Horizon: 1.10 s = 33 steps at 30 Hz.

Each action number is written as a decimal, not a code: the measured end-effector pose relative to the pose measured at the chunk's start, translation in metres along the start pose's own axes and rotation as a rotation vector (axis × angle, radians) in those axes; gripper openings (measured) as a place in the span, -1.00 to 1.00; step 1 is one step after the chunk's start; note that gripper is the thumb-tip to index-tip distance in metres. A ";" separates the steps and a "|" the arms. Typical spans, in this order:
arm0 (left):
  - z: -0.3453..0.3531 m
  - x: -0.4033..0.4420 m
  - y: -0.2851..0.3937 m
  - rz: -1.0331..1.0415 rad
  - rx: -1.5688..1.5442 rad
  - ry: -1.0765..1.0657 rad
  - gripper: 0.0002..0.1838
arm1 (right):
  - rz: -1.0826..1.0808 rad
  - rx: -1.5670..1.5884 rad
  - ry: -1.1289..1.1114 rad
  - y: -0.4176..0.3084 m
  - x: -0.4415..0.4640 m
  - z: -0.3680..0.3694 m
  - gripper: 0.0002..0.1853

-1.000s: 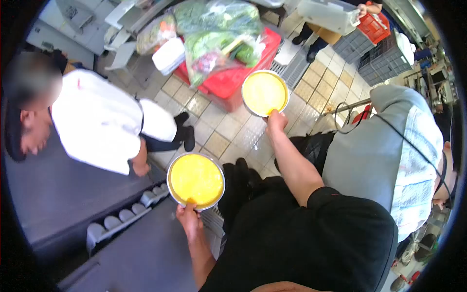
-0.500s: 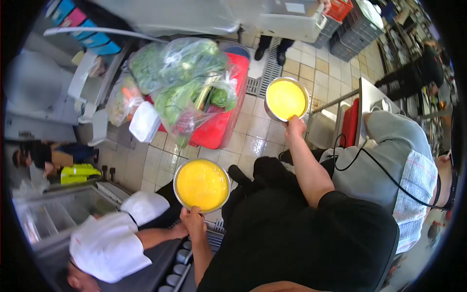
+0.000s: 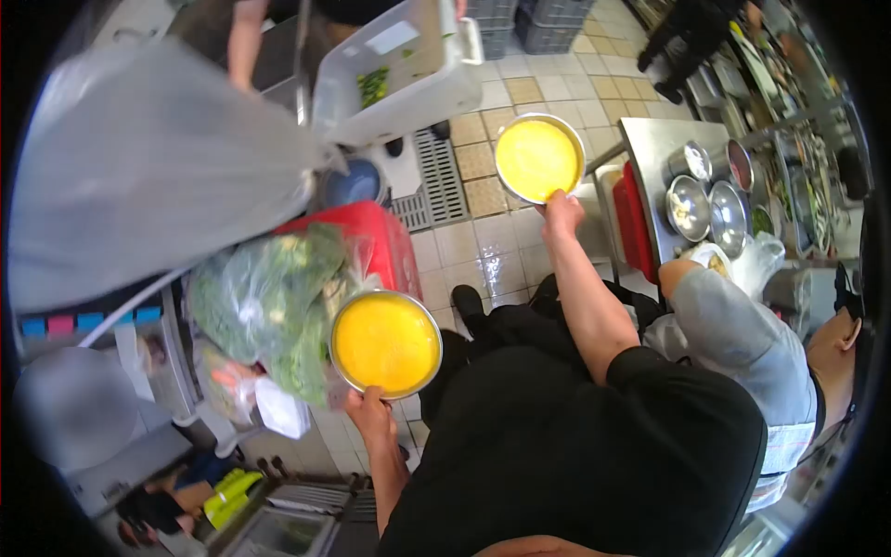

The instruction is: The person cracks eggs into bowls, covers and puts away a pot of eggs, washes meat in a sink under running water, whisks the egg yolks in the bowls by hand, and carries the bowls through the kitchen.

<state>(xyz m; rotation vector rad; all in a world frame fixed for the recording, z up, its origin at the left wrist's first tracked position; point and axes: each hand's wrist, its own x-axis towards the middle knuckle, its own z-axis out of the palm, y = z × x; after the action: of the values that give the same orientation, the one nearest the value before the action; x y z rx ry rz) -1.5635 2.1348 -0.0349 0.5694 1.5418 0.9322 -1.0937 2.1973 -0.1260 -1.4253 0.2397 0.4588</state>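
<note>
A round metal pan of yellow liquid (image 3: 386,342) is held by my left hand (image 3: 373,415), its thumb over the near rim. Farther forward and to the right, my right hand (image 3: 562,215) grips the near rim of a second round pan with yellow contents (image 3: 538,158). Both pans look roughly level and are apart from each other. Beyond the left pan, a clear bag of green vegetables (image 3: 269,302) lies on a red bin lid (image 3: 371,243).
A person holds a translucent tub (image 3: 399,79) ahead. On the right, a steel table (image 3: 650,139) bears several metal bowls, and a person in grey (image 3: 742,316) stands beside it. A floor drain grate (image 3: 438,176) lies ahead. Grey crates (image 3: 552,28) stand farther back.
My view has turned left and moved forward. The vegetables and red bin are now beside the left pan, the tub appears nearer, and the white-clothed person has left view. Both hands keep their pans.
</note>
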 end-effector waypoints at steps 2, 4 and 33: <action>0.041 0.027 0.026 0.001 0.045 -0.068 -0.79 | 0.000 0.006 0.051 -0.016 0.021 0.018 -0.79; 0.087 0.055 0.046 0.018 0.092 -0.215 -0.85 | -0.008 0.032 0.095 -0.038 0.045 0.032 -0.80; 0.787 0.170 0.115 -0.012 0.626 -0.880 -0.84 | 0.026 0.136 0.371 -0.288 0.442 0.027 -0.80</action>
<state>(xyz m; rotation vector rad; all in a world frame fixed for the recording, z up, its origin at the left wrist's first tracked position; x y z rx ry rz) -0.8502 2.5248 -0.0351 1.2160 0.9814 0.0889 -0.5754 2.2728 -0.0533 -1.3671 0.5783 0.1914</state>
